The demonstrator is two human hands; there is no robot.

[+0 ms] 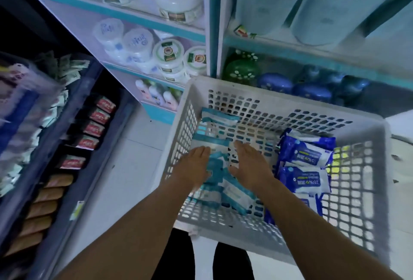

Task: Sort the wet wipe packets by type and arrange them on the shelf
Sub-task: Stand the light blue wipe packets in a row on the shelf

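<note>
A white perforated plastic basket stands on the floor before the shelves. Along its left side lie several teal-and-white wet wipe packets; one more teal packet sits further back. Several dark blue-and-white wipe packets are stacked at its right side. Both my hands reach down into the basket. My left hand rests on the left edge of the teal pile, fingers straight. My right hand presses against the pile's right side, fingers extended. The packets between my palms are partly hidden.
White shelving with round white tubs and bottles rises behind the basket. To the right, a teal shelf carries large paper rolls, with green and blue packs below. A dark rack at the left shows red and tan items. Pale floor tiles lie between.
</note>
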